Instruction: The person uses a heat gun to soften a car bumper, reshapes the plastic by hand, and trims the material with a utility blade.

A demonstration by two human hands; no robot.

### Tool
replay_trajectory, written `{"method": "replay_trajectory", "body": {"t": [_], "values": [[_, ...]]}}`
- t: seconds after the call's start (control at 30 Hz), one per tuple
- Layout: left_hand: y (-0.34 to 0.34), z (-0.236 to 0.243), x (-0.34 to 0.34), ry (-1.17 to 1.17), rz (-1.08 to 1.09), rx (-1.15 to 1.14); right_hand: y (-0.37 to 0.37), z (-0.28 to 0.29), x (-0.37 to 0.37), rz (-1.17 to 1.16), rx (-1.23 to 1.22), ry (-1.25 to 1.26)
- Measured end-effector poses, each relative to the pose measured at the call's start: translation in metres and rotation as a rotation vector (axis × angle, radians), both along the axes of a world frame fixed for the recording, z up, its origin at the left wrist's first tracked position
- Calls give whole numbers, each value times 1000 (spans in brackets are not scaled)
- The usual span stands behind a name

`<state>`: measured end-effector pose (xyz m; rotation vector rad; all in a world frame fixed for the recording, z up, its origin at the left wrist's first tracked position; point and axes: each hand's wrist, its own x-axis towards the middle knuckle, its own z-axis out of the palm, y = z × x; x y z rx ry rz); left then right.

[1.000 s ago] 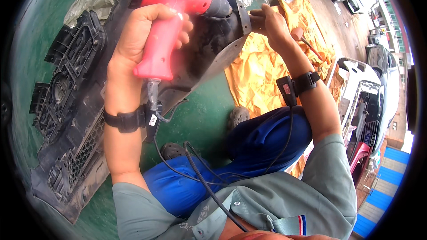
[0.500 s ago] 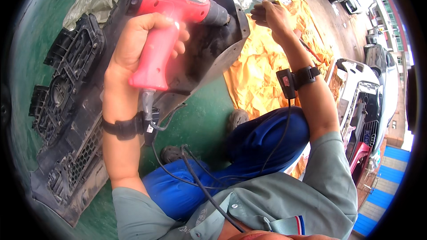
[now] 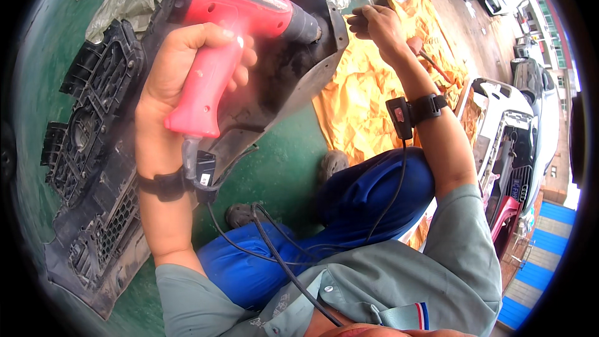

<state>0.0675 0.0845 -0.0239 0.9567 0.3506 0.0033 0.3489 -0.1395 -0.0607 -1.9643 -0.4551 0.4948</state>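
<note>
My left hand (image 3: pixel 181 65) is wrapped round the handle of a red heat gun (image 3: pixel 246 3) with a dark nozzle. That nozzle points right, just over the end of a large black plastic car bumper (image 3: pixel 281 81), whose surface looks dusty and scuffed. Beyond the bumper's right edge is my right hand (image 3: pixel 380 28), its fingers stretched out toward the left and nothing visible in them. I cannot tell whether its fingertips touch the bumper. A black band with a small box circles each of my forearms.
Crumpled orange-yellow sheeting (image 3: pixel 355 106) covers the floor at right, with a mallet (image 3: pixel 415 43) on it by my right wrist. Black plastic parts (image 3: pixel 87 118) and grey-green plastic sheeting (image 3: pixel 128 0) lie at left. Black cables (image 3: pixel 274 246) cross my lap. Cars and a white bumper (image 3: pixel 496 103) stand further right.
My left hand and the heat gun have shifted slightly left, the handle swinging left. My right hand has moved a little left, and more of the mallet shows beside its wrist.
</note>
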Motion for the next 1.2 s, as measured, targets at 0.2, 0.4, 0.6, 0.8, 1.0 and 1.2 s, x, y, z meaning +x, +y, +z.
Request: {"method": "replay_trajectory", "body": {"t": [0.2,0.4,0.6,0.8,1.0,1.2], "values": [[0,4,-5,31,-11,-41,2,1,-2,-8,46,-25],[5,11,-9,28,3,-64,3,2,-3,-16,53,-3],[13,9,-13,28,47,-9,7,1,-8,24,70,36],[17,6,-12,49,87,39,9,-5,-4,23,78,59],[16,12,-17,48,86,54,9,-5,-6,19,117,125],[17,12,-20,70,103,87,10,-7,-8,46,153,122]]}}
